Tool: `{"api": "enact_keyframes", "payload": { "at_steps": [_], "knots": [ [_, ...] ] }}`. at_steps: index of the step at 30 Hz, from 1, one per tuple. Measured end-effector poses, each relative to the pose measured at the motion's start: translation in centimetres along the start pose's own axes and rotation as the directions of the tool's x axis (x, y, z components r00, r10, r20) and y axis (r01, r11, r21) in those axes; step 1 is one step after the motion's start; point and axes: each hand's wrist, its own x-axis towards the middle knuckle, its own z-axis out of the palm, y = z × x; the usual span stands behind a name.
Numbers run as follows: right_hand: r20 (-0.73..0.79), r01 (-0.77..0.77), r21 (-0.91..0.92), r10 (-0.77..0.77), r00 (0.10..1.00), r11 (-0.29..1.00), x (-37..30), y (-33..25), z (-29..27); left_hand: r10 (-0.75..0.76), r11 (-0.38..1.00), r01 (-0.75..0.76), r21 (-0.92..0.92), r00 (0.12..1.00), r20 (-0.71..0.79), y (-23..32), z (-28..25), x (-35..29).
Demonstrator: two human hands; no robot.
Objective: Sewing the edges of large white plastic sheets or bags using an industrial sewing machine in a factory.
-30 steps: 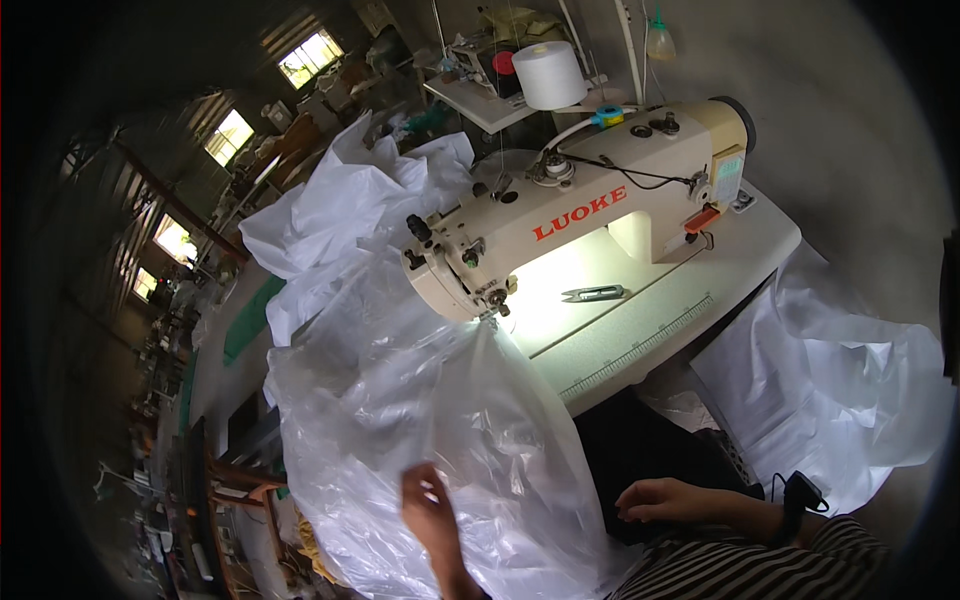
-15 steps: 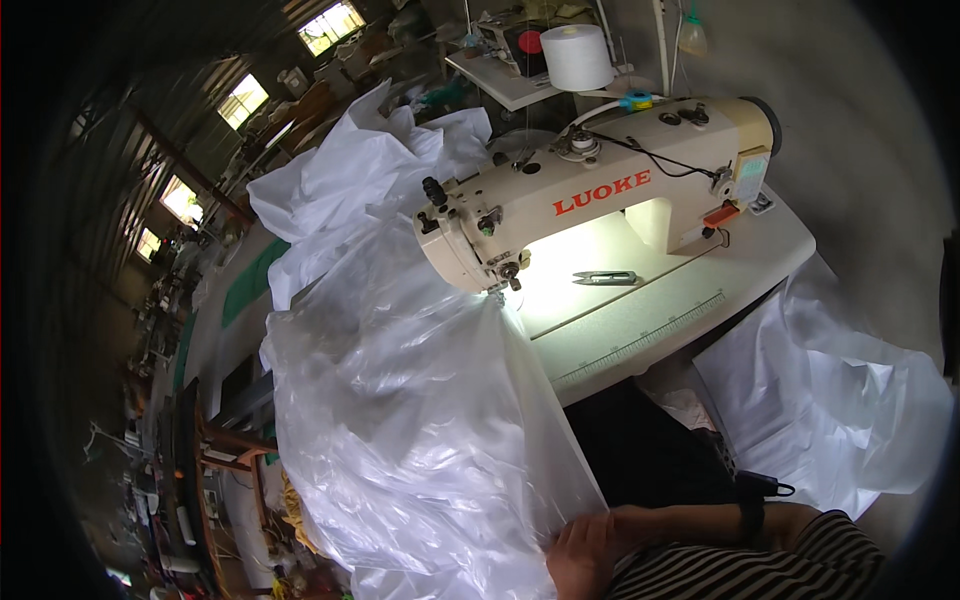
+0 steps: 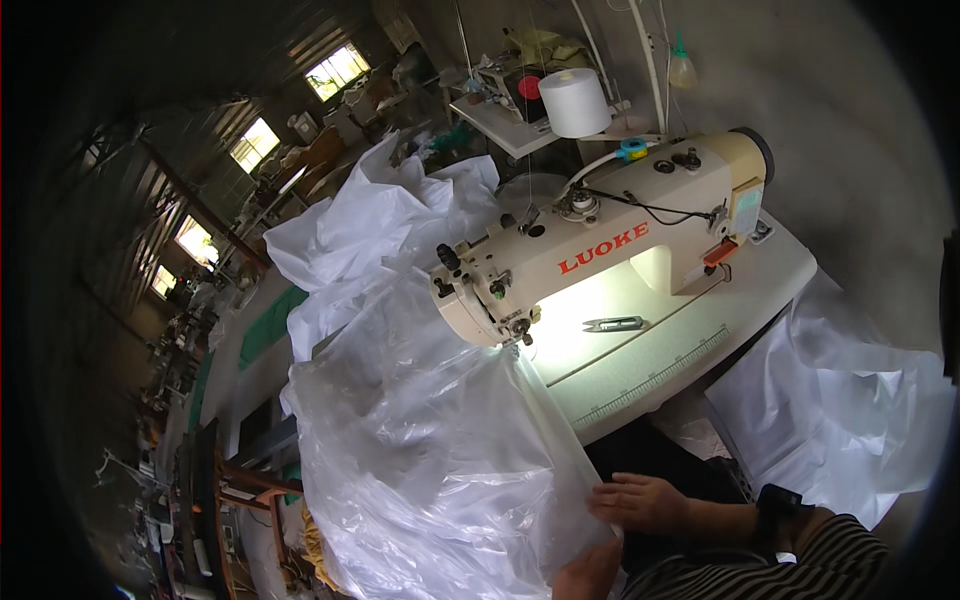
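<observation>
A large sheet of shiny white translucent plastic point(image 3: 430, 440) runs from under the needle area of a sewing machine point(image 3: 620, 235) down toward me. My right hand point(image 3: 640, 503) rests at the sheet's right edge, fingers stretched out and their tips on the plastic. Just below it, near the lower border, my left hand point(image 3: 588, 573) is closed on the same edge; its fingers are partly hidden. A pair of thread snips point(image 3: 614, 325) lies on the lit machine bed, apart from both hands.
More white sheeting point(image 3: 390, 210) is heaped behind the machine head, and another piece point(image 3: 830, 400) hangs at the right of the machine table point(image 3: 650, 385). A white thread cone point(image 3: 575, 103) stands behind the machine. A wooden frame point(image 3: 262, 490) is at the left.
My right hand has come apart from the left and moved up along the sheet's edge, its fingers now extended. The machine and sheet sit lower in view as the head view shifted.
</observation>
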Motion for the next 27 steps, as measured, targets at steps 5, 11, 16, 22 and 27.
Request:
{"api": "enact_keyframes", "payload": {
  "at_steps": [5, 11, 16, 22, 27],
  "knots": [
    [0.127, -0.025, 0.080, 0.015, 0.992, 0.996, -1.6, -1.3, 1.3, 0.032, 0.963, 0.043, 0.265, 0.961, -0.274, -6.9, -5.6, 4.2],
    [0.089, 0.048, 0.019, -0.049, 0.995, 0.999, 0.9, 0.3, 2.2, -0.081, 0.767, 0.291, 0.571, 0.928, -0.364, -19.0, -8.1, 14.3],
    [0.032, 0.041, 0.008, -0.041, 0.999, 0.999, 5.1, 3.5, 2.3, -0.119, 0.775, 0.302, 0.555, 0.933, -0.341, -23.3, -9.5, 19.2],
    [0.042, 0.028, -0.014, -0.028, 0.999, 1.000, 9.6, 7.9, 3.4, -0.128, 0.781, 0.321, 0.537, 0.922, -0.365, -27.3, -10.5, 24.6],
    [0.131, -0.026, -0.118, 0.042, 0.990, 0.993, 13.7, 11.1, 3.8, -0.101, 0.708, 0.367, 0.603, 0.898, -0.428, -31.3, -11.4, 29.0]
  ]
}}
